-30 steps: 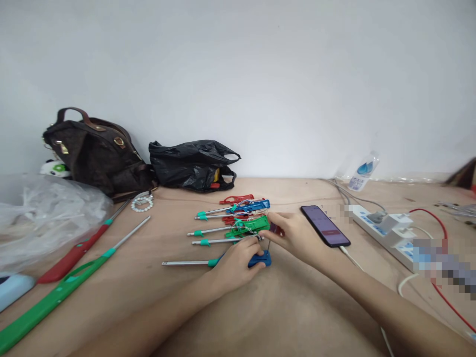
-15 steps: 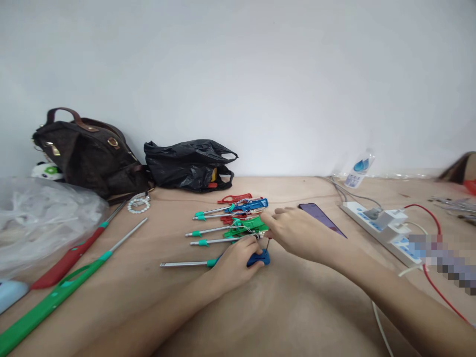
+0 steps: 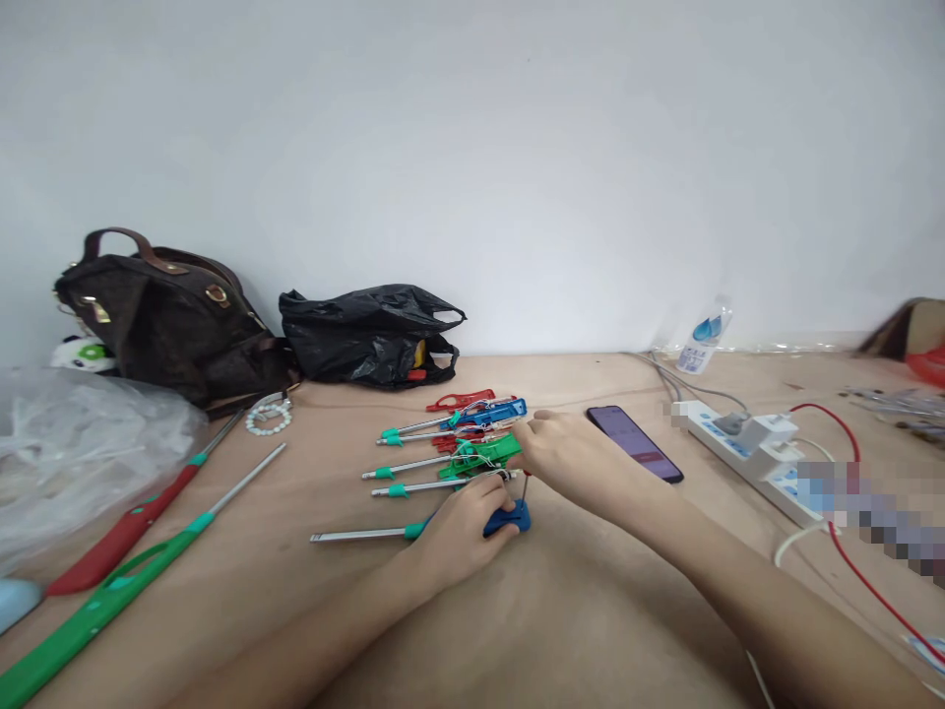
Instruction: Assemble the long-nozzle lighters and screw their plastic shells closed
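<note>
A blue long-nosed lighter (image 3: pixel 509 519) lies on the table with its metal tube (image 3: pixel 358 536) pointing left. My left hand (image 3: pixel 467 522) is closed over its handle and presses it down, hiding the middle. In the fingers of my right hand (image 3: pixel 557 451) is a screwdriver (image 3: pixel 525 490), held upright; its thin shaft meets the right end of the blue handle, and my fist covers the grip. Just beyond my left hand lie several opened lighters with wires showing, among them a green one (image 3: pixel 479 456), a blue one (image 3: pixel 506 409) and red shells (image 3: pixel 459 401).
A phone (image 3: pixel 636 445) lies right of my right hand, before a power strip (image 3: pixel 738 458) with plugs and cables. To the left are a red lighter (image 3: pixel 125 527), a green lighter (image 3: pixel 103 601) and a bead bracelet (image 3: pixel 268 418). A black plastic bag (image 3: pixel 361 335), backpack (image 3: pixel 169 325) and bottle (image 3: pixel 705 335) stand by the wall.
The view has shifted slightly, so everything sits a little further left. Both hands keep their places on the blue lighter and the screwdriver, whose tip stays at the handle's end.
</note>
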Demonstrator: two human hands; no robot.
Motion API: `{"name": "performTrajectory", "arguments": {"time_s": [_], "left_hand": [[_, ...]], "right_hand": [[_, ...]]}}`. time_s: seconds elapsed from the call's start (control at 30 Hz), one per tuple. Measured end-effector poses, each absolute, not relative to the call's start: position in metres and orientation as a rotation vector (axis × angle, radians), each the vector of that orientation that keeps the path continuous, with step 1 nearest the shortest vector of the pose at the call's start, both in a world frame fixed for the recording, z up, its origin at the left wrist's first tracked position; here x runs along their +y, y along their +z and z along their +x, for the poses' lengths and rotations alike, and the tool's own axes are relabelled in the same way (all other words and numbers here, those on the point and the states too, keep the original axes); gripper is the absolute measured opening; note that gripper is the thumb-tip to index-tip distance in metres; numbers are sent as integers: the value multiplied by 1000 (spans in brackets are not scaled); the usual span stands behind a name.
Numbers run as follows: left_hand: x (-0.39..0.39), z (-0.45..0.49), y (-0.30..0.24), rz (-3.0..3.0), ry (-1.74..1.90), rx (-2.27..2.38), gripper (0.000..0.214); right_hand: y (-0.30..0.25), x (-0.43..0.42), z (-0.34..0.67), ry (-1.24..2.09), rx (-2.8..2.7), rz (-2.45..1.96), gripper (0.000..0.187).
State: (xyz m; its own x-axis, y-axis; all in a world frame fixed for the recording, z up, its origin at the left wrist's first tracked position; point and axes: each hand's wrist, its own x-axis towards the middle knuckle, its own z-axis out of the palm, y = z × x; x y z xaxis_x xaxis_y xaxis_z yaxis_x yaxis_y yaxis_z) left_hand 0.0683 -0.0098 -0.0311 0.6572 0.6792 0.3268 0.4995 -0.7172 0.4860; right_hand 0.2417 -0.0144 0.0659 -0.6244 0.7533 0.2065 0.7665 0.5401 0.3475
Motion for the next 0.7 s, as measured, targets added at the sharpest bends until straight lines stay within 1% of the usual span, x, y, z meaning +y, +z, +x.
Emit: {"name": "performTrajectory", "arguments": {"time_s": [0.1,0.23,0.3,0.37,0.43,0.53,0.6,0.7], "left_hand": [[-8,68,-33,2539,717,927,8],[-7,68,-36,2536,724,915,7],[-7,68,-36,2541,712,922,8],[-8,67,-35,2542,701,933,8],[-9,67,-35,2534,699,934,7],[-9,67,-34,2531,705,931,5],[-9,67,-34,2540,700,925,5],[-10,67,-33,2552,669,928,7]], "right_hand": [[64,-13,243,-648,-2733,-1250,10],[70,-24,249,-498,-2704,-1117,6],[70,-25,249,-421,-2710,-1115,10],[67,-21,248,-384,-2700,-1158,10],[62,-16,246,-401,-2693,-1213,6],[60,-14,246,-530,-2692,-1284,13],[63,-18,249,-573,-2688,-1257,13],[67,-23,253,-548,-2711,-1145,8]]}}
